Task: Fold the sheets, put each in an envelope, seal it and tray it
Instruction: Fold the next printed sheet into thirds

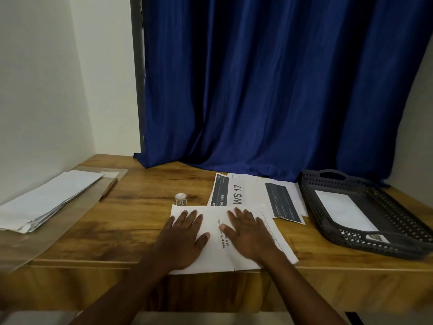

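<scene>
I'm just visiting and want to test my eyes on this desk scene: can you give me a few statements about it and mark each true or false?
1. Both hands, left hand and right hand, lie flat on a sheet at the desk's near edge. True.
2. The dark tray on the right holds nothing. False: a white envelope already lies in it.
3. A stack of white envelopes sits at the left of the desk. True.
4. The curtain behind the desk is red. False: it is deep blue.
5. A small roll of stickers stands just beyond the sheet. True.
</scene>
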Demonstrator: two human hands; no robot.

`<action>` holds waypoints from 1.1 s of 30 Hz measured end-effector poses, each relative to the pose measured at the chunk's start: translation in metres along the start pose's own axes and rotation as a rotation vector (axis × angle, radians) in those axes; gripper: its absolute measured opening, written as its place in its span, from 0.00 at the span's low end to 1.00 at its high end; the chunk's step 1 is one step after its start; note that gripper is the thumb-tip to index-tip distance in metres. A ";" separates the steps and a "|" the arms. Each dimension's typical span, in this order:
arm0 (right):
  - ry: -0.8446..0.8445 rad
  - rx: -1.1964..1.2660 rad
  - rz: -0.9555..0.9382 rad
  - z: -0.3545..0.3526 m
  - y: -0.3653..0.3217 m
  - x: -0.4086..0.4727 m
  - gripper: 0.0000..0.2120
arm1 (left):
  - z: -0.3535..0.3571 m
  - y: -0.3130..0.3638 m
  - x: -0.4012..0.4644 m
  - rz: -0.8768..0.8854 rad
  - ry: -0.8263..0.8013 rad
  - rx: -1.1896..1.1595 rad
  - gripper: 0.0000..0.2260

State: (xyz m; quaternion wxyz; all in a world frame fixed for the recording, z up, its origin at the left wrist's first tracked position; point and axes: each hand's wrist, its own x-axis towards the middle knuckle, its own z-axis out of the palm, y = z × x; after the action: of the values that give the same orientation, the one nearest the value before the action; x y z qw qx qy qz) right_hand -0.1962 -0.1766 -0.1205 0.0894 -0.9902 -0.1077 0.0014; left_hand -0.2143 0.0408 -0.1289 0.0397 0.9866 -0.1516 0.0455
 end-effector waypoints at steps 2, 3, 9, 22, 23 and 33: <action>0.000 -0.032 0.067 -0.005 0.024 0.000 0.35 | -0.002 0.001 -0.001 -0.001 -0.005 0.006 0.54; 0.000 -0.034 0.100 -0.008 0.035 0.000 0.34 | -0.002 0.001 -0.001 -0.005 -0.006 0.006 0.55; 0.129 -0.194 0.217 -0.016 0.033 0.001 0.34 | 0.000 0.002 -0.002 -0.008 0.008 0.006 0.56; -0.009 -0.004 -0.048 -0.002 -0.006 0.002 0.33 | 0.004 -0.003 0.000 -0.012 0.008 0.006 0.50; -0.013 -0.020 -0.008 -0.004 0.005 0.002 0.33 | 0.003 -0.003 0.000 -0.009 0.005 0.008 0.52; 0.007 -0.057 0.094 -0.005 0.032 0.000 0.40 | -0.031 -0.020 0.031 -0.166 0.377 -0.269 0.31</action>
State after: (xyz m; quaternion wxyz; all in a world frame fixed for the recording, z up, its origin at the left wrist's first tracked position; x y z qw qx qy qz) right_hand -0.1891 -0.2084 -0.1216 0.0615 -0.9963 -0.0607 -0.0011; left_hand -0.1810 0.0532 -0.0963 0.2017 0.9556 -0.0647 0.2047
